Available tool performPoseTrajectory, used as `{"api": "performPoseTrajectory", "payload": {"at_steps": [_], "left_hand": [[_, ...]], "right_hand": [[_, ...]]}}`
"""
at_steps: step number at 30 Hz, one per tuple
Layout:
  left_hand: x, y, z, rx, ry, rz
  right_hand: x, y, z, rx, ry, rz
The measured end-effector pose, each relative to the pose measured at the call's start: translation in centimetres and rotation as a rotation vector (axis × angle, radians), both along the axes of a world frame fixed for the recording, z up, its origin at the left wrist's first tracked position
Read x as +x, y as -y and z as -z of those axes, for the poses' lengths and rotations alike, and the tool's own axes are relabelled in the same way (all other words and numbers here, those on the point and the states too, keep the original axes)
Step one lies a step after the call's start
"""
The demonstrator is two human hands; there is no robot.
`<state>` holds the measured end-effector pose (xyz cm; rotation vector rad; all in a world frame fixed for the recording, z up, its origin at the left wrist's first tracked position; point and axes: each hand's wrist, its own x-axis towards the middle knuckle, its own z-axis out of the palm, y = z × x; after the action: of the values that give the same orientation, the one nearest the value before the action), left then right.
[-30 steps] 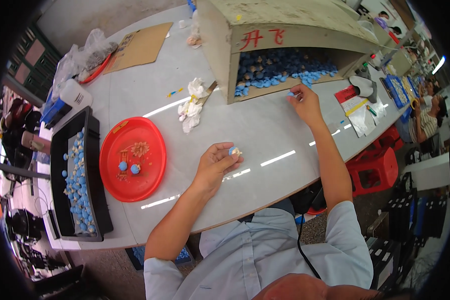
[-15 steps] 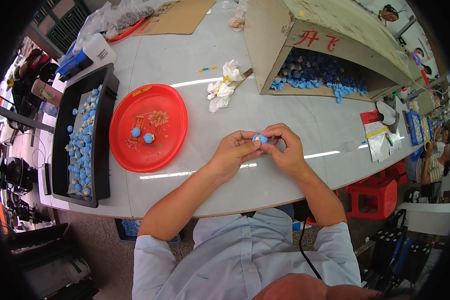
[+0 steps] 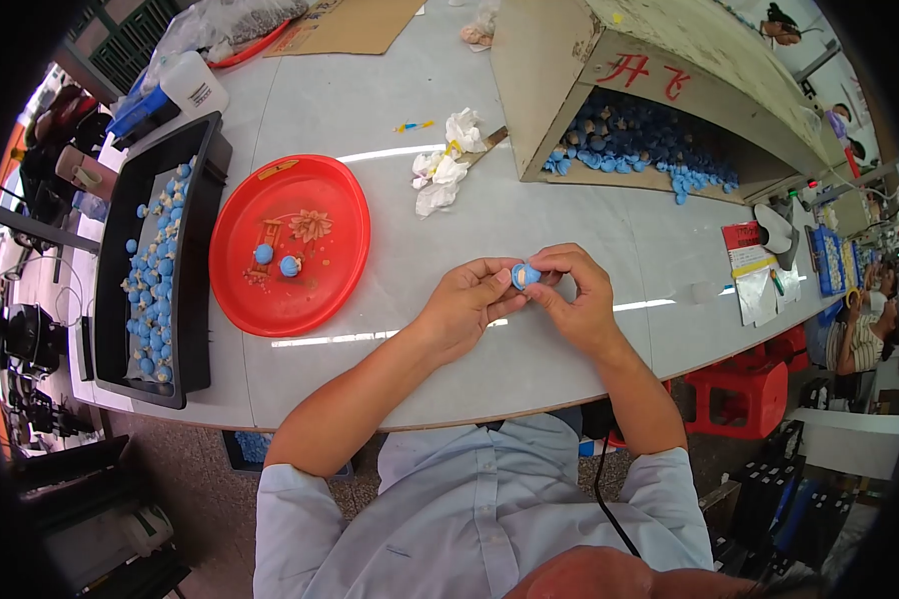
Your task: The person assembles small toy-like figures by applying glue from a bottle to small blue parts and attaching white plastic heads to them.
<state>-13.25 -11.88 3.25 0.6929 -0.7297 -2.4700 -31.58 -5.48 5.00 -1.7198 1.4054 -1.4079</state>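
- I see my left hand and my right hand meeting over the white table, just above its near edge.
- Both hands pinch one small blue part between thumb and fingertips; the part sits between the two hands, off the table surface.
- My left fingers close on the part's left side, my right fingers curl over its right side and top; a pale face of the part shows toward my left hand.
- To my left lies a red round tray holding two small blue pieces near its middle.
- Farther left stands a black rectangular tray filled with many blue pieces.
- Beyond my hands, a cardboard box lies open toward me, with a heap of blue parts inside and spilling at its mouth.
- Crumpled white tissue lies between the red tray and the box.
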Motion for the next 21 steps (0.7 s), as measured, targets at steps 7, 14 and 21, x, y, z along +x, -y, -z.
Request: {"api": "performPoseTrajectory", "payload": {"at_steps": [7,14,21], "left_hand": [[0.14,-0.07,0.12,-0.006,0.024,-0.007],[-0.12,-0.27,-0.12,-0.028,0.051,-0.019],[-0.08,-0.32,-0.11,-0.051,0.029,-0.029]], "right_hand": [[0.4,-0.02,-0.6,-0.053,-0.135,0.009],[0.44,0.06,-0.5,-0.097,-0.16,0.007],[0.42,0.09,-0.75,-0.114,-0.215,0.01]]}}
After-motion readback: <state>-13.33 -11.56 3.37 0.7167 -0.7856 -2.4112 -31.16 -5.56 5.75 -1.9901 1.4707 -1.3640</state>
